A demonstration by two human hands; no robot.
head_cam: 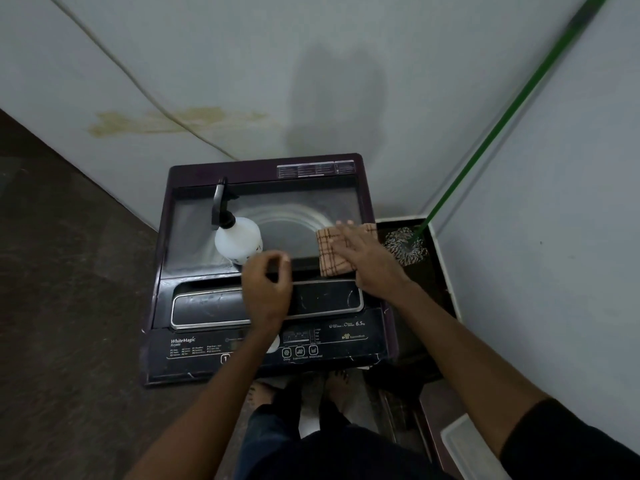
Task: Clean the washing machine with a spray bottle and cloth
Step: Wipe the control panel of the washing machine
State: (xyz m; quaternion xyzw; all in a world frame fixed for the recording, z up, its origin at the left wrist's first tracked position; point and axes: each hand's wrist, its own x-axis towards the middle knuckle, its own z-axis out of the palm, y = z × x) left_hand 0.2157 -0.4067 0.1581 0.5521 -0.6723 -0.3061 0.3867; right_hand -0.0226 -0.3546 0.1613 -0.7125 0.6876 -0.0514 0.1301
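A dark top-loading washing machine (180, 188) stands below me with its glass lid down. On the lid's left half stands a white spray bottle (238, 241) with a black trigger head. A beige checked cloth (329, 252) lies on the lid's right edge. My right hand (367, 258) rests flat on the cloth, fingers spread. My left hand (266, 289) hovers just in front of the bottle's base, fingers curled and apart, holding nothing.
A mop (405, 247) with a green handle leans in the wall corner, its head in a dark tub (446, 271) right of the machine. A cable (138, 84) runs down the wall behind. My bare feet stand before the control panel (329, 344).
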